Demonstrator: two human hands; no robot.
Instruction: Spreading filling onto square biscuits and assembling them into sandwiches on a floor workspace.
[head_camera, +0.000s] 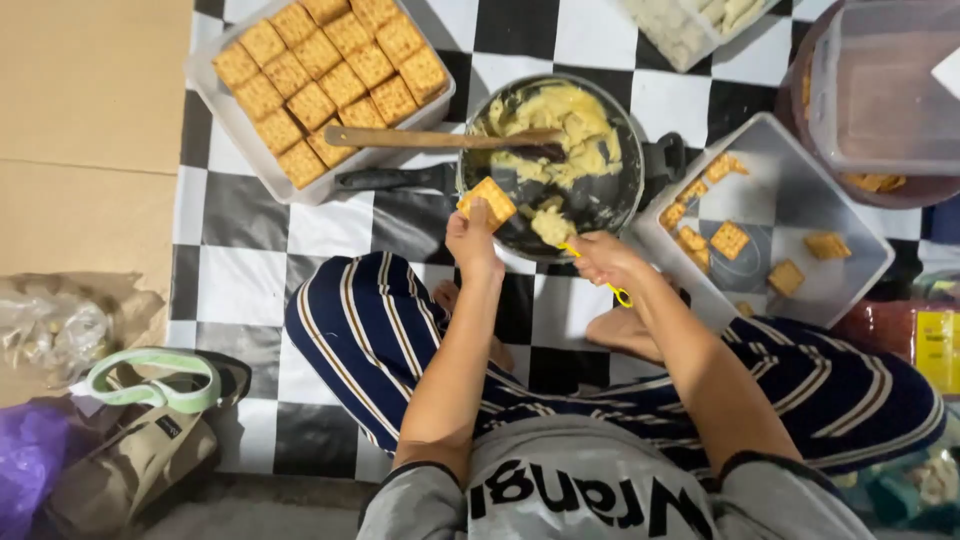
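Your left hand (472, 243) is pinching a square golden cracker (488, 201) between thumb and fingertips, holding it up just over the near rim of the round dark frying pan (600, 200). Your right hand (603, 257) is closing around the yellow handle of a small utensil (600, 278), whose tip is carrying a lump of pale yellow paste (551, 226) at the pan's near edge, just beside the cracker.

You are sitting cross-legged in navy trousers with white stripes (370, 330) on a black-and-white checkered floor mat (250, 250), and the pan is sitting on the mat right in front of your knees. More of the pale paste is lying smeared inside the pan, and a long wooden spatula (440, 138) is resting across its far rim, with its handle reaching towards the left.

Toward the far left corner of the mat, a white rectangular tray (235, 125) is holding tight rows of the same crackers. Near the right edge, a clear plastic tub (800, 190) is holding only a few scattered crackers. A lidded translucent container (880, 90) is standing at the far right corner. Off the mat's left edge, a tan bag with a pale green strap (150, 400) is lying on the floor.
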